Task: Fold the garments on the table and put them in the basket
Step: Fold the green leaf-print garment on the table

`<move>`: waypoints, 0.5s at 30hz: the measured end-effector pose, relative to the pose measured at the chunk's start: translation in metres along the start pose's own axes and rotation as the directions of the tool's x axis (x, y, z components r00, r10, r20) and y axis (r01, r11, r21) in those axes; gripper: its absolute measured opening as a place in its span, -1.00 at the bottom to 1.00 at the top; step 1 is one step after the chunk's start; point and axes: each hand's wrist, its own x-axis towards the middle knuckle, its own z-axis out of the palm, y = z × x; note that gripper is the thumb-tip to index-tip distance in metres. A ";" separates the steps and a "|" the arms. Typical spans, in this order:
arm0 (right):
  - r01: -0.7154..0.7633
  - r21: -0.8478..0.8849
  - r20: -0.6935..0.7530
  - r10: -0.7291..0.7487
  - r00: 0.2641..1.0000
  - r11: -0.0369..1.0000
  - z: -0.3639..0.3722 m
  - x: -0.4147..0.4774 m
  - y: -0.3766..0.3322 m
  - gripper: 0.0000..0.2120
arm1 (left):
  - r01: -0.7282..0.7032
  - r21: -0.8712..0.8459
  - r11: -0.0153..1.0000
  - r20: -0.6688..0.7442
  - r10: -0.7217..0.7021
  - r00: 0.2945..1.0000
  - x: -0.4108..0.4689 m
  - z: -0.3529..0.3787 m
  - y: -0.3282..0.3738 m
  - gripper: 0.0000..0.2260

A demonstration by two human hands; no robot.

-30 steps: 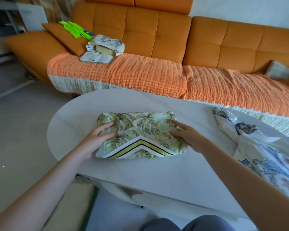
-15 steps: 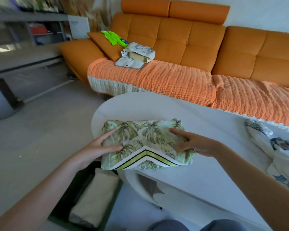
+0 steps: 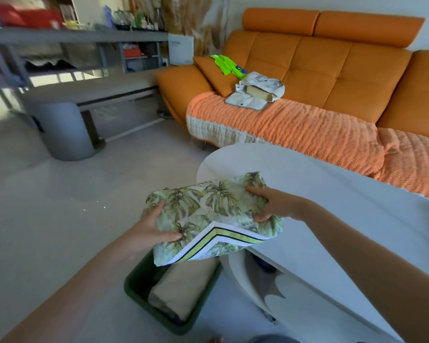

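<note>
bright daylight | soft shadows | blurred left shelves (image 3: pixel 60 45) | wide-angle edge distortion

folded garment (image 3: pixel 213 219) hides part of green basket (image 3: pixel 144 300); shelf clutter (image 3: pixel 124 16) blurred.

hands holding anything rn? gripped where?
Yes. Both hold the folded leaf-print garment by its short ends: left hand on the left end, right hand on the right end, thumbs on top. It hangs past the table edge, above the green basket.

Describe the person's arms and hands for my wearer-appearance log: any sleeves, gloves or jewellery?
Both forearms are bare, no sleeves in view. The left hand and right hand wear no gloves; no rings, watch or bracelets show on fingers or wrists.
</note>
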 end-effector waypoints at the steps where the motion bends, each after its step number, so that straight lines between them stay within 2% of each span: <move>1: 0.008 -0.039 0.000 -0.008 1.000 0.999 0.005 0.006 -0.009 -0.13 | 0.015 0.002 1.000 -0.029 -0.015 0.999 -0.005 -0.002 -0.005 -0.01; 4: 0.054 -0.220 -0.009 -0.057 0.998 0.974 0.021 0.025 -0.038 -0.11 | 0.053 -0.015 0.998 -0.102 -0.055 0.993 -0.022 -0.005 -0.023 -0.04; 8: 0.142 -0.449 0.042 -0.137 0.990 0.882 0.049 0.048 -0.082 -0.13 | 0.092 -0.055 0.994 -0.180 -0.101 0.978 -0.033 -0.006 -0.058 0.00; 11: 0.209 -0.530 0.075 -0.200 0.977 0.822 0.076 0.070 -0.102 -0.18 | 0.146 -0.122 0.982 -0.226 -0.171 0.959 -0.036 -0.002 -0.082 0.00; 15: 0.224 -0.573 0.097 -0.206 0.974 0.788 0.118 0.105 -0.102 -0.23 | 0.168 -0.208 0.963 -0.252 -0.219 0.943 -0.033 0.013 -0.113 -0.01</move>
